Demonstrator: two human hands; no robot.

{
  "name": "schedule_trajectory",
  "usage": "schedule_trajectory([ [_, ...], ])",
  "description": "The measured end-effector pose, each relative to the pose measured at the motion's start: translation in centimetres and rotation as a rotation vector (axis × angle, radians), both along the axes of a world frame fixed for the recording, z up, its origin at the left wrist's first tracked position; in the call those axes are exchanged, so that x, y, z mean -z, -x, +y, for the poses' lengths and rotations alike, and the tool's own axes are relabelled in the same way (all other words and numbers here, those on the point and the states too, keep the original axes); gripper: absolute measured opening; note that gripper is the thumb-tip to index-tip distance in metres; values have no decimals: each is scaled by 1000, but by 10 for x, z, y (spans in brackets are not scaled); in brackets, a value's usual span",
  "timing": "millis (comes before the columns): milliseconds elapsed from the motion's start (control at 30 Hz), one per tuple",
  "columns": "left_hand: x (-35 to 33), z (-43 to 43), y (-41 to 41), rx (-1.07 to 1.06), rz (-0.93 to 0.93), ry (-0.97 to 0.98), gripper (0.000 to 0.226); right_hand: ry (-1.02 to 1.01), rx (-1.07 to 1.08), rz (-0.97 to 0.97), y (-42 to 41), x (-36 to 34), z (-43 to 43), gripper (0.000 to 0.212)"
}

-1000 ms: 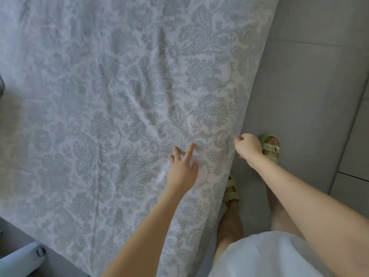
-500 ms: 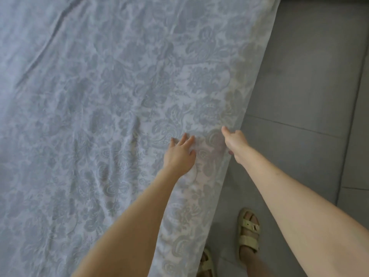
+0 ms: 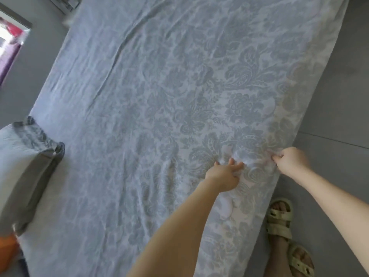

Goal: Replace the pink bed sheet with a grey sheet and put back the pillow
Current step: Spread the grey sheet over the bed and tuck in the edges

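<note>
Entry 1. A grey sheet (image 3: 159, 96) of thin cloth, printed all over with darker floral and paisley figures. I log it spread across the whole top of the bed, from the far end to the near edge of the view. Its right border hangs over the bed's right side. Long creases run through the far half, and a small ridge of cloth is bunched up near the right edge.

Entry 2. Left hand (image 3: 223, 174). It lies palm down on the grey sheet, close to the bed's right edge. The fingers are stretched forward and slightly spread, tips pressing into the bunched ridge. I read it as flat and holding nothing.

Entry 3. Right hand (image 3: 292, 162). It sits at the very edge of the bed, fingers curled into a fist that pinches the grey sheet. The two hands are apart but near each other, with the ridge of cloth between them.

Entry 4. A pillow (image 3: 24, 160) in a pale grey case with a darker patterned band and a frilled border. It is at the left margin of the view, by the bed's left side. I cannot tell what it rests on.

Entry 5. Surroundings. A grey tiled floor (image 3: 339, 86) lies to the right of the bed. A pair of pale yellow-green strapped sandals (image 3: 279, 218) is on the person's feet, just beside the bed. An orange object (image 3: 8, 248) at the lower left is cut off and unidentifiable.
</note>
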State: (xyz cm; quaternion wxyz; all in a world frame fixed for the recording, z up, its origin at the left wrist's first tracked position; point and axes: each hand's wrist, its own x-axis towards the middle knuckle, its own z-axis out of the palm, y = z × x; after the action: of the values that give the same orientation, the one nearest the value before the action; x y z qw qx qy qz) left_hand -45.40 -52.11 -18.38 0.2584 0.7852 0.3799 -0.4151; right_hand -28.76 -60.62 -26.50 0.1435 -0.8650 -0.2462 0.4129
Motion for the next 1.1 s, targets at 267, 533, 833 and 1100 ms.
schedule_trajectory([
  [267,-34,27,-47,-162,-239,-293,37,3,22,-53,-10,-2,-19,36],
  [533,-19,59,-107,-46,-211,-186,50,53,148,121,-57,-23,21,45],
  [833,-5,103,-190,47,-215,-199,56,-231,823,380,-152,-12,98,65],
  [1100,6,117,-255,128,-200,-234,55,-316,983,415,-192,14,138,66],
])
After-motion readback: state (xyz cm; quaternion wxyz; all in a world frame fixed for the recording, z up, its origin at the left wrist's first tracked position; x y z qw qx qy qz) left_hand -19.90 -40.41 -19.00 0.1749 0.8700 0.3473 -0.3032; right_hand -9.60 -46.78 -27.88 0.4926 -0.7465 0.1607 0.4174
